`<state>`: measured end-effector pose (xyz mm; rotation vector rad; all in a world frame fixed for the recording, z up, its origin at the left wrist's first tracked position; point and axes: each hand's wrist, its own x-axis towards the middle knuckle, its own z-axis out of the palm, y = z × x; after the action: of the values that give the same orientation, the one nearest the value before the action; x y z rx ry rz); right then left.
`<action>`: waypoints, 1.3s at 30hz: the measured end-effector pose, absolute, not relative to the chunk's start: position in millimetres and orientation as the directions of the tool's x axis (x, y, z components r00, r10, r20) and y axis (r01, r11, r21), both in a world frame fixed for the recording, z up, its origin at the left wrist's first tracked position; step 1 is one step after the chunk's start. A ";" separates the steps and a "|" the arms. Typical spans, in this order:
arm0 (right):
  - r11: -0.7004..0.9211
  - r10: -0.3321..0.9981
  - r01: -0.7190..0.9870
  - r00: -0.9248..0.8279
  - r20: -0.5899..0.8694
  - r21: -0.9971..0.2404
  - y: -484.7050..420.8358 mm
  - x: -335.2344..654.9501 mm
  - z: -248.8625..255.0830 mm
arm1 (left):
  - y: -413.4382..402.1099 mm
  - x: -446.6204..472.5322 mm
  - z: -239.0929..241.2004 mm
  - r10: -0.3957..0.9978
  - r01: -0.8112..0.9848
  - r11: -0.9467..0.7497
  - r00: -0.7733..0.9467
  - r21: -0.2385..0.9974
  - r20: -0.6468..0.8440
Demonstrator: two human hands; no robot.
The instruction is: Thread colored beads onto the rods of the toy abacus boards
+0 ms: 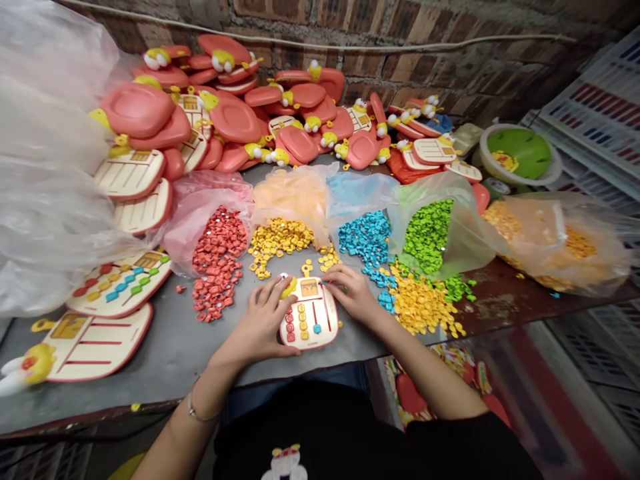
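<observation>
Small toy-assembly workshop: bare brick wall (400, 47), scuffed workbench (170, 360), bagged coloured plastic pieces (217, 263), piled toy boards (220, 113), stacked plastic crates (595, 113).

Brick wall (400, 27) behind, white plastic crates (590, 113) at right, round green basin (517, 155), clear plastic sheeting (45, 173)

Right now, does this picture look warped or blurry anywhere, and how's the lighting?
In the head view, the brick wall bows and the table edge curves toward the corner; the light is soft and dim, with a pale sheen on the clear plastic bag; the left hand and right hand show no obvious blur.
</observation>
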<state>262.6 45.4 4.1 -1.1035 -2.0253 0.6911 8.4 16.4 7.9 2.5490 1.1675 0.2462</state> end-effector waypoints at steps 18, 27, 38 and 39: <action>0.617 0.787 0.598 -0.463 0.408 -0.511 43.5 260.2 -13.9 | 15.4 8.2 6.5 0.760 0.706 -0.619 0.649 0.345 0.035; 0.639 0.762 0.544 -0.542 0.354 -0.544 40.7 267.8 -2.7 | 16.0 9.3 9.7 0.759 0.716 -0.620 0.651 0.322 0.014; 0.524 0.685 0.198 -0.676 0.272 -0.829 28.1 247.6 1.8 | 17.3 9.8 8.4 0.750 0.716 -0.638 0.661 0.283 0.019; 0.464 0.685 0.163 -0.690 0.236 -0.871 29.1 253.1 5.5 | 17.4 9.7 8.3 0.750 0.716 -0.639 0.661 0.282 0.021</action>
<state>253.1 29.1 5.5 -0.7027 -2.1417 1.1870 9.7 17.4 8.3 2.6294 1.1833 0.1987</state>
